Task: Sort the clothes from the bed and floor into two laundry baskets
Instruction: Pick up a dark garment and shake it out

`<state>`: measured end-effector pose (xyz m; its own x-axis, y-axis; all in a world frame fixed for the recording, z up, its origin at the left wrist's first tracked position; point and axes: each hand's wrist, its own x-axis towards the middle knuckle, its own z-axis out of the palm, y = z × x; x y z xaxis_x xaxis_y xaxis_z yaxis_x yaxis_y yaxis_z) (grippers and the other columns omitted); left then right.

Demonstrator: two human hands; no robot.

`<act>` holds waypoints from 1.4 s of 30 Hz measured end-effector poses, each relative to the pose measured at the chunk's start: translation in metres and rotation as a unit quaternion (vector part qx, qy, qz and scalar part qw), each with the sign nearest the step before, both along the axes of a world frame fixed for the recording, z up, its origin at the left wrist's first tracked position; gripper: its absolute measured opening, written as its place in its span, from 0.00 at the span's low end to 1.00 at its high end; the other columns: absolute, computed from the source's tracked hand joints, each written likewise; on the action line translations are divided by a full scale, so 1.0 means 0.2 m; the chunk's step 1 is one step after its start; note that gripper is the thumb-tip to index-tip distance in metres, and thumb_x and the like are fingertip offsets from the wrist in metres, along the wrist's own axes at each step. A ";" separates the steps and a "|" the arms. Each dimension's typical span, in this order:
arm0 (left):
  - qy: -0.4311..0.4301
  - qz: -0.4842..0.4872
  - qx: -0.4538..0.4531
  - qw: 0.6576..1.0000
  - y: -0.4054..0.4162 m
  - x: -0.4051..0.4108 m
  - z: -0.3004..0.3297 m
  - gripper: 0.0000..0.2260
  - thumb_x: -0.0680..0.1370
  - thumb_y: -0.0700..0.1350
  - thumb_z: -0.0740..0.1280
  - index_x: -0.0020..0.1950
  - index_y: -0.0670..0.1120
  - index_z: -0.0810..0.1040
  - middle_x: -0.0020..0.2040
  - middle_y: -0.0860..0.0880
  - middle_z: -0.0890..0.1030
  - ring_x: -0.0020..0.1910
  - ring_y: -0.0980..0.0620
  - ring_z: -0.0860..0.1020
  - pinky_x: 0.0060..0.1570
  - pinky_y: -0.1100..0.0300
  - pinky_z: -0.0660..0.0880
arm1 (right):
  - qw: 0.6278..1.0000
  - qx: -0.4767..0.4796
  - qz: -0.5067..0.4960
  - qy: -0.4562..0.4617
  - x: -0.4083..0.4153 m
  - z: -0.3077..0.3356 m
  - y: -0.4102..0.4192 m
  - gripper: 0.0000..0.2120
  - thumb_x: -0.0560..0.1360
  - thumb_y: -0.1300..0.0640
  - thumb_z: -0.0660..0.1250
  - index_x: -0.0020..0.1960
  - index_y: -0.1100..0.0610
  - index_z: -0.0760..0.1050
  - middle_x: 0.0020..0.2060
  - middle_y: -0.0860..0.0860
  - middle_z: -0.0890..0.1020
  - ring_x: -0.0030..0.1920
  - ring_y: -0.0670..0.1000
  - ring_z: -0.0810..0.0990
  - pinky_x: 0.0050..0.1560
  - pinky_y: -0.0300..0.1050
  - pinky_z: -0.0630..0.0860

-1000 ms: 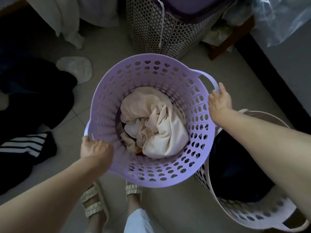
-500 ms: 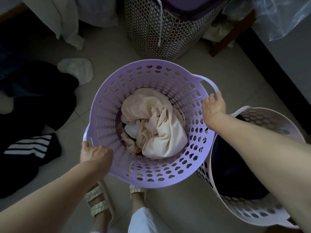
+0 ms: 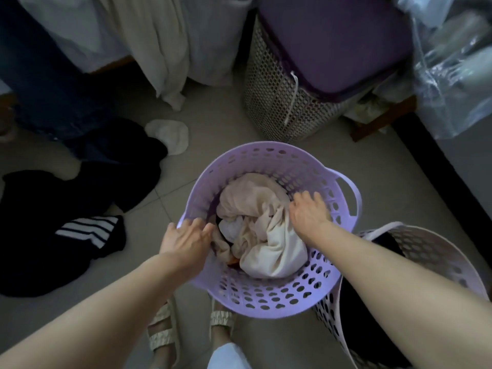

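Observation:
The lilac laundry basket (image 3: 266, 302) stands on the tiled floor in front of my feet, holding beige and white clothes (image 3: 255, 206). My left hand (image 3: 183, 237) lies over its near-left rim, fingers apart, holding nothing. Inside the basket, my right hand (image 3: 310, 211) rests with spread fingers on the beige cloth. The white basket (image 3: 436, 251) sits to the right under my right forearm, with dark clothes (image 3: 359, 302) in it. A dark heap (image 3: 111, 179), a black garment with white stripes (image 3: 85, 230) and a small white cloth (image 3: 169, 133) lie on the floor at left.
A woven hamper (image 3: 277, 102) with a purple item on top stands behind the lilac basket. Bedding (image 3: 159, 49) and blue jeans (image 3: 50, 83) hang from the bed at top left. Clear plastic bags (image 3: 452, 75) fill the top right, and a dark skirting line (image 3: 439, 177) runs along the right.
The lilac basket has gone down to the floor and away from me. Both hands have let go of its handles and moved inward, the right one onto the clothes.

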<state>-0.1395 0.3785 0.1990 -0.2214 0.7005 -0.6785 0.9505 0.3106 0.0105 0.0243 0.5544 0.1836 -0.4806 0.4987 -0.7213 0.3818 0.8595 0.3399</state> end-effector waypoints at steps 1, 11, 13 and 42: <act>0.001 0.008 0.002 1.000 -0.01 -0.03 0.03 0.24 0.73 0.47 0.69 0.66 0.51 0.64 0.64 0.51 0.69 0.64 0.48 0.70 0.57 0.53 0.68 | 1.000 -0.009 0.010 0.017 -0.04 0.02 -0.03 0.19 0.81 0.59 0.47 0.70 0.60 0.63 0.67 0.59 0.66 0.67 0.60 0.65 0.67 0.55 0.60; 0.006 0.134 0.036 0.990 -0.21 -0.40 0.20 0.19 0.75 0.43 0.62 0.66 0.50 0.65 0.66 0.47 0.65 0.65 0.46 0.68 0.57 0.52 0.68 | 0.989 -0.075 0.081 0.102 -0.65 0.16 -0.32 0.18 0.81 0.61 0.48 0.69 0.61 0.63 0.67 0.60 0.65 0.66 0.59 0.66 0.67 0.54 0.60; 0.008 0.155 0.031 0.987 -0.30 -0.50 0.18 0.20 0.75 0.42 0.62 0.67 0.49 0.65 0.66 0.47 0.65 0.65 0.45 0.68 0.57 0.52 0.68 | 0.984 -0.091 0.085 0.128 -0.81 0.15 -0.40 0.19 0.79 0.61 0.46 0.67 0.62 0.66 0.65 0.60 0.67 0.64 0.59 0.68 0.64 0.53 0.63; -0.060 0.324 -0.148 0.932 -1.37 -1.70 -0.53 0.28 0.74 0.41 0.66 0.72 0.50 0.60 0.73 0.44 0.58 0.69 0.45 0.64 0.62 0.52 0.65 | 0.944 -0.260 0.162 0.120 -2.27 -0.60 -1.48 0.16 0.76 0.64 0.58 0.64 0.63 0.69 0.56 0.59 0.73 0.58 0.59 0.75 0.56 0.52 0.72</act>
